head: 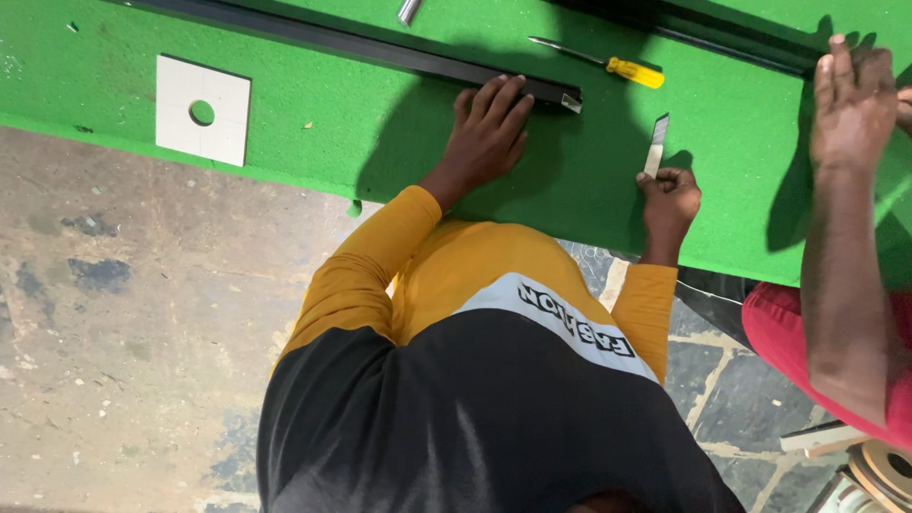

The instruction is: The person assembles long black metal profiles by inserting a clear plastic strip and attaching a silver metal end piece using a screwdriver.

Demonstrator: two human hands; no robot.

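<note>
We work at a green-covered table [399, 133] and brace a long black metal channel [380, 47] that lies flat on it, running diagonally across the far side of the surface. Our left hand [486, 133] rests palm-down with its fingers spread, the fingertips pressing against the near edge of the channel close to its cut end [570, 98]. Our right hand [671, 201] is closed in a fist around the lower end of a narrow flat metal strip [656, 144], held upright, near that cut end but apart from it. We judge several hazards from this arrangement. The left hand holds the channel by fingertip pressure alone; a sideways push at the end could make the channel slide on the covering and lose its position. The cut end appears sharp, and the left fingertips sit close to it, so a slip could drag them across the edge. The strip is gripped low, which leaves its upper length free to wobble or twist. A yellow-handled screwdriver [608, 65] lies loose just beyond the channel end and could roll if the channel shifts. A co-worker's hand [850, 104] rests flat on the table to the right, within range of an uncontrolled strip movement.
</note>
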